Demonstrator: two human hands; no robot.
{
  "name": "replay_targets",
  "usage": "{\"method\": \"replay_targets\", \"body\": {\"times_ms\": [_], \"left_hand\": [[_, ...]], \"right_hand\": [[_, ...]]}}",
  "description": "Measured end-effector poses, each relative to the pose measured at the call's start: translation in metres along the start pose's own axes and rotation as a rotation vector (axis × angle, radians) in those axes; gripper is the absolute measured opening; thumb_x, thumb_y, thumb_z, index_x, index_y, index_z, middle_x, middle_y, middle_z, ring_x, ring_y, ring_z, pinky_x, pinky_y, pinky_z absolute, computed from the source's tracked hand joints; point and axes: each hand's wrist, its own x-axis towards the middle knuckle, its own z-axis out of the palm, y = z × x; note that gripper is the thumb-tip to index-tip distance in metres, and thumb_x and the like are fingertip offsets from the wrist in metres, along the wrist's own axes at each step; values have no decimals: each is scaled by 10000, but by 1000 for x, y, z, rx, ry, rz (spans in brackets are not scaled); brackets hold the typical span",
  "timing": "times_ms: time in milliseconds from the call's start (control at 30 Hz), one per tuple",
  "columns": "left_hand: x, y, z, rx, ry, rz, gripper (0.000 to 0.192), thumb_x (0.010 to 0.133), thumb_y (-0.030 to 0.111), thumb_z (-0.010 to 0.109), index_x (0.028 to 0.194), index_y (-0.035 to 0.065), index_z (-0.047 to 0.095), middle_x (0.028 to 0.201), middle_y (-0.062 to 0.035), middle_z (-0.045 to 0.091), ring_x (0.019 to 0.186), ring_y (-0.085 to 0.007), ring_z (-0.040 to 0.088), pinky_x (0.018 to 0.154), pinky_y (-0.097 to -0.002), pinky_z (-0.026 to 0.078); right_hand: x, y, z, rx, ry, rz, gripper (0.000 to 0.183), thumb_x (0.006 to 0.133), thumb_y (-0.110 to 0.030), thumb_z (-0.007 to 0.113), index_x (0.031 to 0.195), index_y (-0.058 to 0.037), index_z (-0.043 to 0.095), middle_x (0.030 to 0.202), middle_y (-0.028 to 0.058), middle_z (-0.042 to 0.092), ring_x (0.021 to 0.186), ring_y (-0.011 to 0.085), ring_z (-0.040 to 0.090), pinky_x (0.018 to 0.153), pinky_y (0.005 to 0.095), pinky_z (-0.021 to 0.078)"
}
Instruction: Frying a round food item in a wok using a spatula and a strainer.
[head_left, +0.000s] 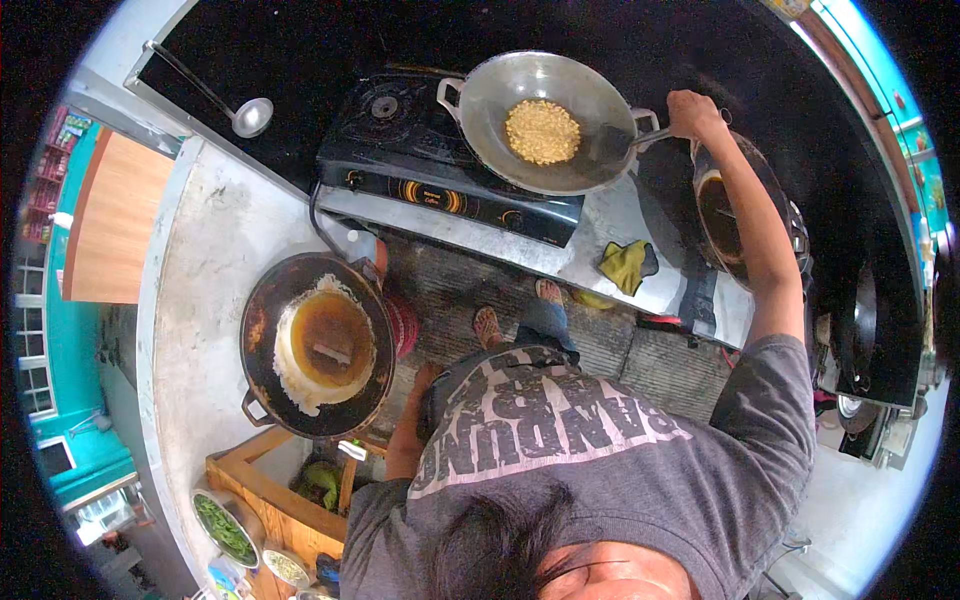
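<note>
My right hand (691, 116) is closed around the handle of a metal spatula (651, 137). The spatula's blade rests inside a large two-handled metal wok (480, 112), near its right wall. Chopped pale-yellow food, perhaps garlic (543, 132), is spread over the wok's bottom. Under the wok is a black two-burner gas stove (375, 161), whose left burner is uncovered. My left hand (427, 375) hangs low beside my hip, close to the rim of a dark wok of brown oil (259, 360); its fingers are too obscured to tell whether they hold anything.
A ladle (253, 118) lies on the black counter at left. Right of the stove are a yellow-green cloth (628, 266) and another dark pan with brown liquid (705, 157). At lower left stand a bowl of green leaves (223, 528) and a bowl of pale chopped food (286, 568).
</note>
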Motion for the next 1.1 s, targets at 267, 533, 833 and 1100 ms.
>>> {"method": "replay_targets", "body": {"times_ms": [267, 533, 833, 1100], "left_hand": [[-17, -2, -3, -352, 57, -269, 419, 749, 520, 442, 941, 202, 637, 987, -155, 598, 879, -344, 581, 744, -450, 457], [-24, -3, 0, -218, 113, -123, 448, 750, 502, 471, 1024, 173, 601, 996, -171, 603, 918, -345, 574, 763, -445, 462], [-21, -8, 22, -524, 271, -481, 385, 739, 436, 535, 1010, 169, 594, 1011, -161, 597, 940, -357, 561, 802, -419, 450], [-39, 13, -9, -437, 114, -362, 395, 730, 452, 506, 923, 134, 639, 933, -161, 616, 945, -338, 567, 802, -425, 447]], "right_hand": [[5, -10, 70, 388, -541, 145, 231, 685, -187, 528, 580, -5, 623, 556, 99, 610, 465, 185, 602, 415, 312, 493], [-2, -96, 150, 520, -200, 181, 261, 694, -174, 554, 891, -28, 642, 846, 219, 618, 845, 369, 593, 736, 427, 478], [-2, -109, 154, 749, -76, 190, 277, 749, -176, 557, 969, -30, 640, 831, 209, 629, 789, 314, 620, 714, 374, 485], [-28, -82, 103, 1479, -484, 253, 257, 864, -229, 454, 892, 2, 562, 651, 39, 530, 473, 92, 452, 366, 244, 393]]}}
